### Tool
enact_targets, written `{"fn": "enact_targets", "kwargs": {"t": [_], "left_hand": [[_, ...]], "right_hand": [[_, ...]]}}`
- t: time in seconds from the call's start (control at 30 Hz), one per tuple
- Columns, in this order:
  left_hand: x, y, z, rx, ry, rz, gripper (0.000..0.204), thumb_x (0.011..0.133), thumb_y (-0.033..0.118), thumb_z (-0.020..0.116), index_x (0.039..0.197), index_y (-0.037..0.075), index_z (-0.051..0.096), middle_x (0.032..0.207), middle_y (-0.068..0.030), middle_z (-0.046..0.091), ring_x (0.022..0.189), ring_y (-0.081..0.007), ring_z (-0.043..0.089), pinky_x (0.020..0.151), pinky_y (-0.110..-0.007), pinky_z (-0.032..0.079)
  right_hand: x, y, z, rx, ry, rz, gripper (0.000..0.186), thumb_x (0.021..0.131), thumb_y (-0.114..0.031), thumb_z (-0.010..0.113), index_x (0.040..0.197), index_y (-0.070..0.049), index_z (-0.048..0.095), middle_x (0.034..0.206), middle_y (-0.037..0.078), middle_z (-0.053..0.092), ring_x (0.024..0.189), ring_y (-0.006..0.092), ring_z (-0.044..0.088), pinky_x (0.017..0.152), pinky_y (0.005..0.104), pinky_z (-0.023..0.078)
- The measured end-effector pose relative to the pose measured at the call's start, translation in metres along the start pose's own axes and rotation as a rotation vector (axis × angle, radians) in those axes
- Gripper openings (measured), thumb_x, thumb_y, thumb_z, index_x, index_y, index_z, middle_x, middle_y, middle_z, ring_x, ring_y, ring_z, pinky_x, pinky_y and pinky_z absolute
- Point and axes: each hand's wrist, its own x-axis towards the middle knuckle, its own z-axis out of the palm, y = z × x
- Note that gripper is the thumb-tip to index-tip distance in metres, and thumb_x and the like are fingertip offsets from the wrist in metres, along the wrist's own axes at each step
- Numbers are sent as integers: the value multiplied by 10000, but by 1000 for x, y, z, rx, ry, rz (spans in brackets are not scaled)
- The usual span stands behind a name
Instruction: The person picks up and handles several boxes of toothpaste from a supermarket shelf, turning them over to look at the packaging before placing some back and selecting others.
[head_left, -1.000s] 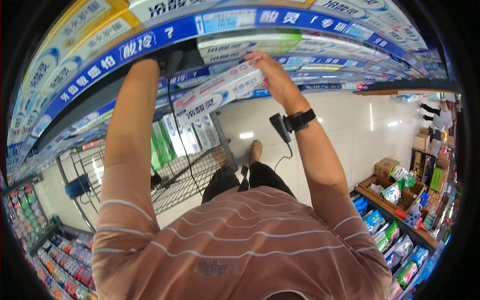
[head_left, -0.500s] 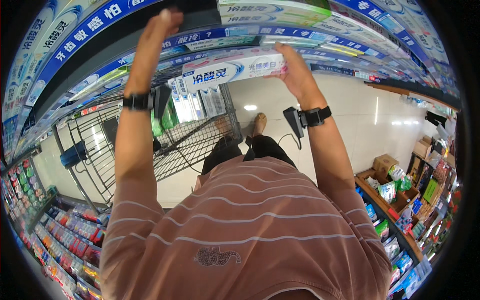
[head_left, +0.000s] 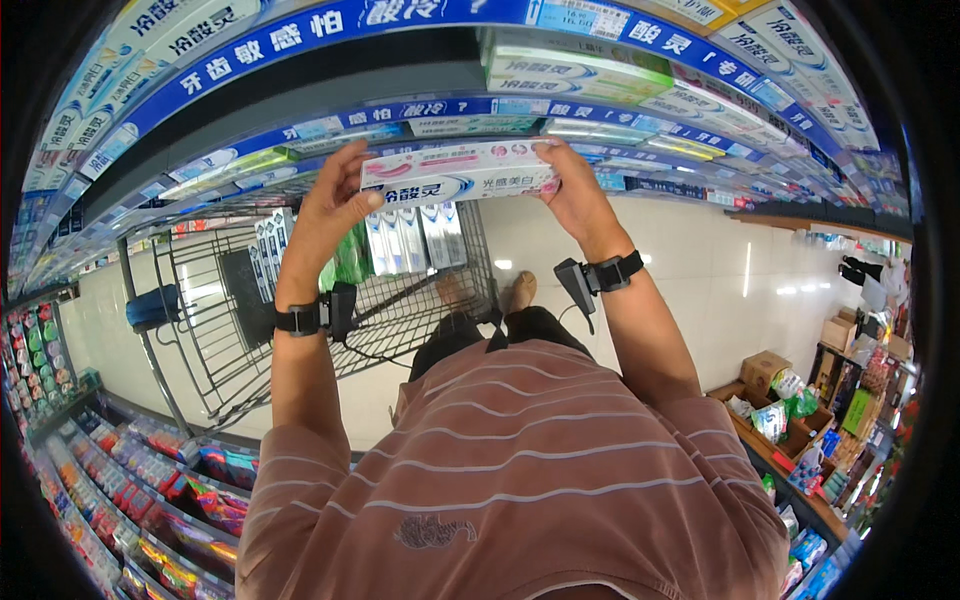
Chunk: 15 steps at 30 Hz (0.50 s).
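Between my two hands, level in front of the shelves, is a white and pink toothpaste box point(head_left: 460, 172). My left hand point(head_left: 345, 190) grips its left end, with the thumb across the near face. At the right end, my right hand point(head_left: 575, 190) is closed around the box, its fingers on the top edge. Right behind the box runs the shelf front with its blue label strip point(head_left: 420, 112). Below, a wire shopping cart point(head_left: 480, 250) holds several upright toothpaste boxes point(head_left: 410, 240) and something green point(head_left: 347, 258).
A dark bare stretch of shelf point(head_left: 340, 75) lies above my left hand, beside stacked green and white boxes point(head_left: 570, 75). Packed product racks point(head_left: 140, 490) stand at the lower left. At the right is a low wooden display point(head_left: 780, 430) with bags and cartons.
My left hand has come down from the dark shelf and taken hold of the box's left end. The box, in my right hand, sits slightly lower.
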Motion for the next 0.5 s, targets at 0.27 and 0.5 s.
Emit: {"fn": "enact_targets", "kwargs": {"t": [0.27, 0.5], "left_hand": [[15, 37, 1, 1028, 41, 352, 629, 739, 248, 827, 1281, 63, 568, 1137, -127, 601, 1091, -292, 584, 934, -376, 452], [40, 55, -29, 889, 26, 299, 480, 735, 194, 822, 1140, 39, 616, 1081, -144, 622, 1073, -318, 566, 931, -386, 450]], "right_hand": [[1, -7, 39, -50, -74, -66, 221, 963, -178, 522, 1149, -77, 585, 1053, 28, 627, 958, 129, 593, 806, 261, 479], [1, -8, 57, 49, -164, -154, 545, 989, -465, 508, 1258, 8, 484, 1130, 154, 573, 1073, 279, 627, 914, 440, 544]]}}
